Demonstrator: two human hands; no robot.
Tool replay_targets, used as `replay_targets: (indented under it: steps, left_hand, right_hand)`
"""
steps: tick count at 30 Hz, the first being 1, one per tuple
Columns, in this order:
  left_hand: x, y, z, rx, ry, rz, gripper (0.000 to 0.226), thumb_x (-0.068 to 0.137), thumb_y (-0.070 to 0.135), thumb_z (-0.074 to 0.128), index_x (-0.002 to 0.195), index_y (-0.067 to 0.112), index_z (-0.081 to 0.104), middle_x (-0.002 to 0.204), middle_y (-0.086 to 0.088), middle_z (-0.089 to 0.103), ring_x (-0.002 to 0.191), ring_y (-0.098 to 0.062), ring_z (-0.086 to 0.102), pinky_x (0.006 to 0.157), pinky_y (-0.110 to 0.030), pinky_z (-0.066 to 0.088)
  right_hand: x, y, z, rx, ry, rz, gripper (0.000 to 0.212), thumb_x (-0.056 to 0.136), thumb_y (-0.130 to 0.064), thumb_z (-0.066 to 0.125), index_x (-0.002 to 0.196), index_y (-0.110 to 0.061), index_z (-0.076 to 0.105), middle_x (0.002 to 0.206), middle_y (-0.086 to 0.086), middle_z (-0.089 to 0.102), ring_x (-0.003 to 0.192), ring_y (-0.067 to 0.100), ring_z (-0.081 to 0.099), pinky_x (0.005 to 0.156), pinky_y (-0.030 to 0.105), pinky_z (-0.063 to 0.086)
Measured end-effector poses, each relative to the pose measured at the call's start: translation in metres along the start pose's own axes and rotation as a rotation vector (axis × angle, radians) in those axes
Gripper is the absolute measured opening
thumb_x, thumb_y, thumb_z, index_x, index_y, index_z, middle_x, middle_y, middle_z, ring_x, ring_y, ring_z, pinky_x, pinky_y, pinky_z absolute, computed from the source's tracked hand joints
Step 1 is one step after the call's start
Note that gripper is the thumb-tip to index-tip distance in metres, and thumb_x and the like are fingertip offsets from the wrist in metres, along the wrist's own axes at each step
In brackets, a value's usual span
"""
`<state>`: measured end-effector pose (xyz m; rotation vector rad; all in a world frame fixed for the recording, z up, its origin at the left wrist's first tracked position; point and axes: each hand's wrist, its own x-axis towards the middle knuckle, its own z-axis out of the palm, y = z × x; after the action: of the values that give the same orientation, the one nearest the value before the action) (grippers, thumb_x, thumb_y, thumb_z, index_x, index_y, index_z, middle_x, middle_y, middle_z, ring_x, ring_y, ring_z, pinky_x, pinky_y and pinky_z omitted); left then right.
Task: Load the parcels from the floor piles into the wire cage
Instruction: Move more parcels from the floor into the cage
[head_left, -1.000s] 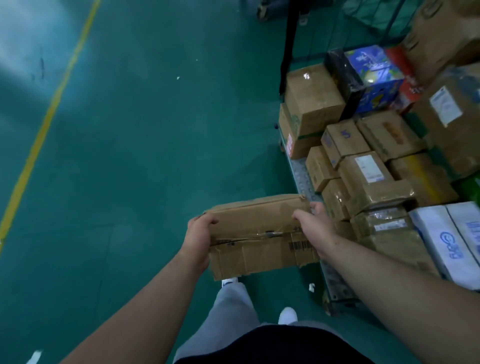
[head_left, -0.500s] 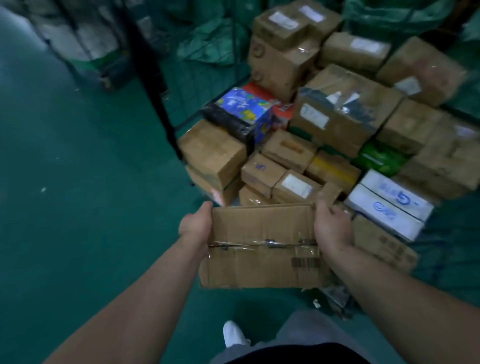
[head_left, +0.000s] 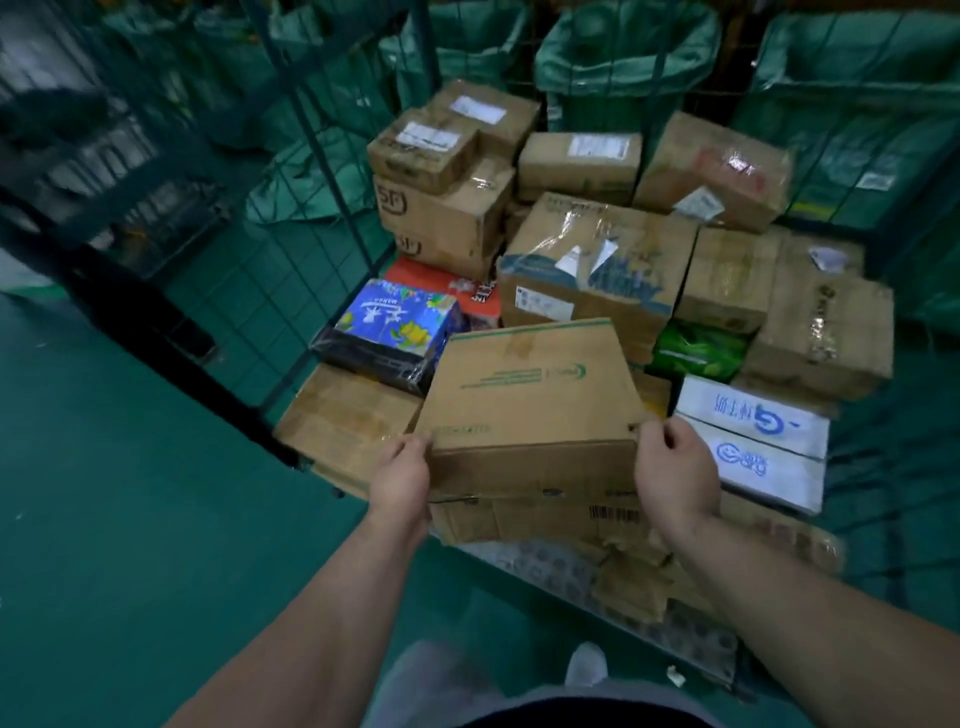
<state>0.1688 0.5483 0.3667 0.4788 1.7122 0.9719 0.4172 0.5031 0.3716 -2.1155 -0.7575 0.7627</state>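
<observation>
The box (head_left: 530, 410) is off the floor and held over the open front edge of the cage (head_left: 311, 260). Its long axis runs left to right between the hands, and its printed top tips toward the camera, with the barcoded side nearest the person. The left hand (head_left: 402, 480) grips the near left corner and the right hand (head_left: 675, 475) grips the near right corner, fingers curled round the edges. The box lies straight ahead of both hands, neither nearer, so the coming move looks like a level push forward and down. What sits directly under the box is hidden. A low brown box (head_left: 343, 415) lies just to its left, with a blue pack (head_left: 389, 332) on top that almost touches the held box's far left corner. Just to the right are two white boxes (head_left: 753, 441), with a green packet (head_left: 696, 348) behind them. Beyond the far edge rises a big taped box (head_left: 597, 260), which would probably stop a long push. The gap looks tight, and the blue pack is the likeliest snag. Green sacks (head_left: 623, 62) hang behind the cage.
</observation>
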Motion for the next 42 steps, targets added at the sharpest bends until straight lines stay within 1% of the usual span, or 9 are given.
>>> replay_targets:
  steps: [5,11,13,17,21,27,31,37,42]
  left_hand:
    - [0.065,0.024,0.016,0.139,-0.171,-0.043,0.012,0.106,0.031,0.050,0.110,0.024,0.059,0.114,-0.011,0.067,0.101,-0.031,0.061,0.090,-0.053,0.053]
    - [0.168,0.041,0.026,0.312,-0.197,0.079,0.016,0.106,0.019,0.052,0.120,0.017,0.059,0.104,-0.006,0.069,0.093,-0.027,0.065,0.096,-0.057,0.055]
    - [0.196,0.048,0.029,0.387,-0.213,0.092,0.016,0.105,0.018,0.053,0.119,0.021,0.060,0.108,-0.007,0.070,0.100,-0.030,0.067,0.098,-0.056,0.054]
    - [0.251,0.067,0.045,0.514,-0.247,0.152,0.029,0.105,0.017,0.054,0.133,0.018,0.061,0.116,-0.003,0.068,0.101,-0.024,0.065,0.097,-0.038,0.053]
    - [0.297,0.072,0.061,0.718,-0.220,0.122,0.026,0.100,0.007,0.058,0.124,0.015,0.064,0.106,-0.007,0.065,0.085,-0.021,0.059,0.080,-0.029,0.053]
    - [0.335,0.051,0.051,1.069,-0.331,0.114,0.029,0.093,0.014,0.067,0.122,0.013,0.065,0.115,-0.006,0.072,0.103,-0.028,0.067,0.097,-0.035,0.053]
    - [0.333,0.045,0.044,0.986,-0.459,0.098,0.019,0.095,0.006,0.064,0.111,0.015,0.061,0.108,-0.006,0.069,0.093,-0.021,0.063,0.083,-0.027,0.047]
    - [0.309,0.060,0.015,0.816,-0.398,-0.093,0.009,0.096,0.020,0.065,0.103,0.014,0.066,0.092,-0.002,0.065,0.080,-0.018,0.058,0.077,-0.030,0.042]
    - [0.270,0.046,-0.038,0.645,-0.370,-0.251,0.017,0.106,0.021,0.047,0.119,0.013,0.055,0.107,-0.004,0.063,0.090,-0.018,0.063,0.087,-0.034,0.044]
  right_hand:
    - [0.027,-0.001,0.045,-0.033,-0.028,0.058,0.033,0.103,-0.041,0.045,0.082,-0.019,0.057,0.084,0.005,0.064,0.076,0.026,0.061,0.072,0.041,0.056]
    - [0.052,-0.004,0.125,-0.109,-0.048,0.313,0.025,0.106,-0.047,0.037,0.102,-0.030,0.054,0.093,0.000,0.061,0.089,0.025,0.062,0.072,0.036,0.053]
    - [0.057,-0.003,0.147,-0.061,-0.094,0.432,0.017,0.108,-0.042,0.039,0.110,-0.030,0.051,0.095,0.001,0.061,0.091,0.025,0.062,0.070,0.035,0.050]
    - [0.086,0.005,0.199,0.197,-0.080,0.567,0.029,0.105,-0.034,0.047,0.129,-0.021,0.057,0.104,0.005,0.069,0.099,0.033,0.067,0.094,0.051,0.056]
    - [0.113,0.016,0.235,0.359,-0.090,0.675,0.017,0.103,-0.016,0.050,0.112,-0.025,0.062,0.103,0.008,0.069,0.095,0.031,0.065,0.084,0.040,0.062]
    - [0.128,0.075,0.257,0.118,-0.250,0.670,0.043,0.096,-0.020,0.051,0.136,-0.035,0.059,0.117,0.001,0.070,0.102,0.028,0.067,0.085,0.035,0.057]
    - [0.114,0.050,0.253,0.194,-0.300,0.708,0.065,0.094,-0.026,0.051,0.153,-0.043,0.031,0.139,-0.004,0.057,0.119,0.026,0.057,0.105,0.045,0.049]
    - [0.056,-0.008,0.235,-0.024,-0.100,0.695,0.046,0.099,-0.028,0.054,0.141,-0.012,0.048,0.136,0.017,0.054,0.120,0.036,0.055,0.101,0.038,0.048]
    - [-0.001,-0.018,0.236,0.129,-0.501,0.668,0.022,0.102,-0.024,0.049,0.118,-0.013,0.060,0.116,0.012,0.064,0.103,0.027,0.063,0.082,0.035,0.052]
